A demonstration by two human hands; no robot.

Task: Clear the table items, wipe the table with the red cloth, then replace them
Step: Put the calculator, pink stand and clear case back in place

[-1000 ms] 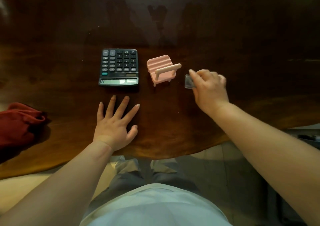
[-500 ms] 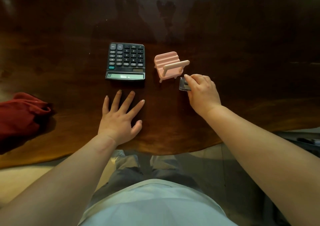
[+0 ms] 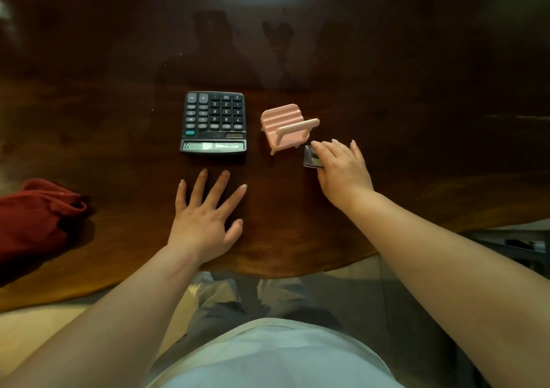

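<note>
A black calculator [image 3: 212,122] lies upside down to me on the dark wooden table [image 3: 401,105]. Right of it stands a small pink chair-shaped stand [image 3: 285,127]. A small shiny metal-and-clear object [image 3: 311,158] lies flat on the table just right of the stand's front leg. My right hand [image 3: 342,170] is over it with fingers stretched apart, the index finger resting on its top; the thumb is hidden. My left hand [image 3: 205,224] lies flat on the table below the calculator, fingers spread, holding nothing. The crumpled red cloth [image 3: 35,218] sits at the table's left edge.
The table's wavy near edge [image 3: 282,271] runs just in front of my lap. Past that edge on the right, a dark shelf or frame [image 3: 518,245] sits lower down. Light floor shows at the lower left.
My right hand brought the small shiny object down and left to the table beside the pink stand, then spread its fingers over it. My left hand stayed flat.
</note>
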